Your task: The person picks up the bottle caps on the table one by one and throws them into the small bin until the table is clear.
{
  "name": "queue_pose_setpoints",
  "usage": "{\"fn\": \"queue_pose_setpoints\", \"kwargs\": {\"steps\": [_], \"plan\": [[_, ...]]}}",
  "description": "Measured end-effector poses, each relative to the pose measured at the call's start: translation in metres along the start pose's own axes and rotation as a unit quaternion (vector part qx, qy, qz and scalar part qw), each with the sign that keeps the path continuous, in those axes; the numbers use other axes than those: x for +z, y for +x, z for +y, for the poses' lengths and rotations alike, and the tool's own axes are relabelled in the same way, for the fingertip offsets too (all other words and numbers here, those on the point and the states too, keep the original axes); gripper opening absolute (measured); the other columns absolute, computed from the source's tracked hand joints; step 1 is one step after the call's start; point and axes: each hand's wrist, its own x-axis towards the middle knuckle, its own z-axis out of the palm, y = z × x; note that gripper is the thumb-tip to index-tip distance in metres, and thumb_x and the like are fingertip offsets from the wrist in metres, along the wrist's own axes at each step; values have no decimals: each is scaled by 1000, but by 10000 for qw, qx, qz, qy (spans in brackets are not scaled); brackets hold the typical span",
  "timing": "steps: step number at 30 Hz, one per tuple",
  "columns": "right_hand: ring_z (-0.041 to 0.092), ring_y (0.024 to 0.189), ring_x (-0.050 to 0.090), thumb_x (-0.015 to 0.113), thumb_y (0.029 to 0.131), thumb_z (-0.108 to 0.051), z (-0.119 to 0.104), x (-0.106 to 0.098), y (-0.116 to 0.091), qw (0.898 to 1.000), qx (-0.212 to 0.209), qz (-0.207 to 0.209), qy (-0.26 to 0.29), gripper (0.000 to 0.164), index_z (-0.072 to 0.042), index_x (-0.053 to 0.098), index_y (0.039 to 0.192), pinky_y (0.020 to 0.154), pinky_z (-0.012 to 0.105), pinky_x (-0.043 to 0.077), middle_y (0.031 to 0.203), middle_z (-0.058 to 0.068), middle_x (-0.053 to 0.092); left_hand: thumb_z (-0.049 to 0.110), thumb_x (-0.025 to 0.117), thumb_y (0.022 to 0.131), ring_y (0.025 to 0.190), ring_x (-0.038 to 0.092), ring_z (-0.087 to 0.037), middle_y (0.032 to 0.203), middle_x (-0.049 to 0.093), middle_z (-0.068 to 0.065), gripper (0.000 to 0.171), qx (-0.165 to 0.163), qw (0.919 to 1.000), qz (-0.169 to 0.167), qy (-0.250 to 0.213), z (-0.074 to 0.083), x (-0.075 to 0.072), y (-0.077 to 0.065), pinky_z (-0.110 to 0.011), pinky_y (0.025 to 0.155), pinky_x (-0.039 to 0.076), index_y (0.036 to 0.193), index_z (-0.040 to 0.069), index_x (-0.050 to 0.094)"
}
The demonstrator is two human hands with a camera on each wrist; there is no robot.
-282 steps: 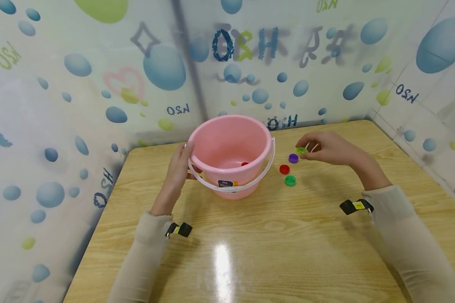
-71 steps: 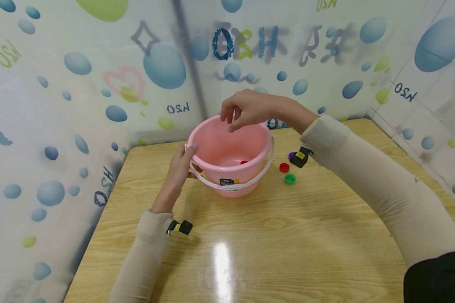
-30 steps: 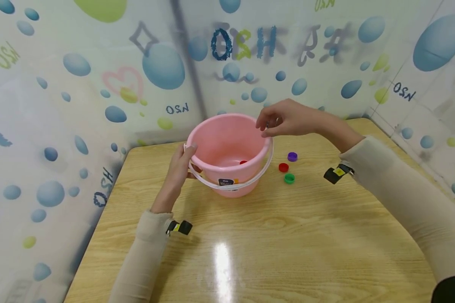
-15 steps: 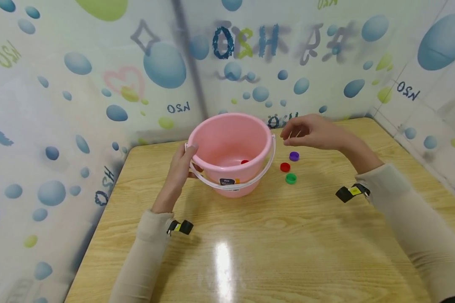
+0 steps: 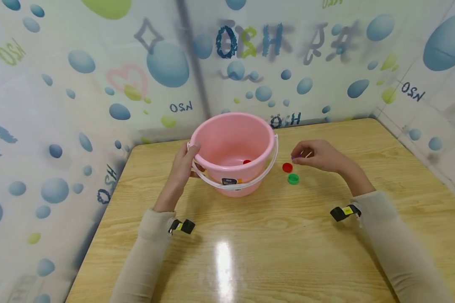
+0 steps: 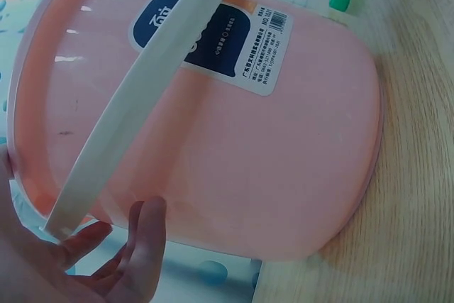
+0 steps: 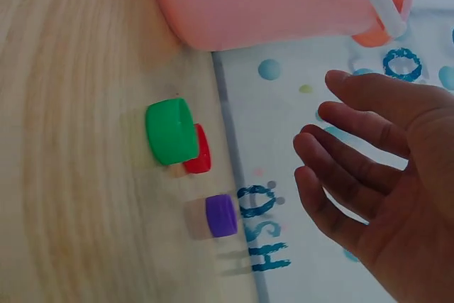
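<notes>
A pink bucket (image 5: 233,181) with a white handle (image 5: 267,166) stands upright on the wooden table. My left hand (image 5: 182,166) grips its left rim, thumb over the edge and fingers against the outer wall. Inside on the bottom lies something red (image 5: 247,162), partly hidden by the front rim. My right hand (image 5: 316,155) is right of the bucket, its fingertips at a purple bottle cap (image 7: 221,216), mostly hidden in the head view. In the right wrist view its fingers are loosely curved with nothing between them. Close by lie a red cap (image 5: 287,167) and a green cap (image 5: 293,179).
The wooden table (image 5: 258,244) meets a wall covering (image 5: 98,92) with blue and green drops at its back and left. A second patterned wall (image 5: 436,105) rises on the right. Each sleeve cuff carries a small black camera.
Earlier my right hand pinched a lime-green cap, then moved over the bucket; that cap is gone from the table. Since then the hand has come back right and down to the purple cap.
</notes>
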Motion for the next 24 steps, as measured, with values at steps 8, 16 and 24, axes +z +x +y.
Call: {"fn": "queue_pose_setpoints", "kwargs": {"steps": [8, 16, 24], "plan": [[19, 93, 67, 72, 98, -22, 13, 12, 2, 9999, 107, -79, -43, 25, -4, 71, 115, 81, 23, 58, 106, 7, 74, 55, 48, 103, 74, 67, -28, 77, 63, 1, 52, -56, 10000, 51, 33, -2, 0, 1, -32, 57, 60, 128, 9, 51], [21, 97, 69, 73, 96, -19, 20, 17, 2, 9996, 116, -237, -98, 23, -4, 71, 114, 90, 43, 61, 105, 7, 73, 53, 47, 103, 78, 66, -35, 77, 62, 0, 55, -30, 10000, 32, 10, 0, 1, -2, -31, 56, 60, 130, 5, 50], [23, 101, 68, 74, 96, -20, 34, 24, 4, 9991, 222, -367, -72, 24, -4, 72, 114, 89, 38, 59, 109, 8, 73, 52, 48, 104, 73, 66, -25, 77, 62, 0, 53, 8, 10000, 22, -10, 1, 0, -2, -35, 58, 61, 130, 7, 51]]}}
